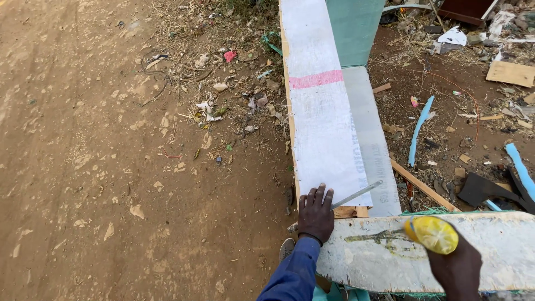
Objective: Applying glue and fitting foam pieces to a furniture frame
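Observation:
My left hand (315, 213) rests palm down on the near end of a long wooden frame covered with white woven sacking (320, 120) that carries a pink stripe. A thin grey metal rod or blade (356, 194) pokes out to the right from under its fingers. My right hand (458, 267) is at the lower right, closed around a yellow handle (432, 233) of a tool whose working end is hidden. Below both hands lies a worn white-painted board (384, 256) set crosswise.
Bare brown dirt ground (83, 167) spreads to the left. Litter and dry grass (223, 83) lie beside the frame. To the right are wood offcuts (422, 187), light blue strips (419, 129), a cardboard piece (511, 73) and a green panel (355, 28).

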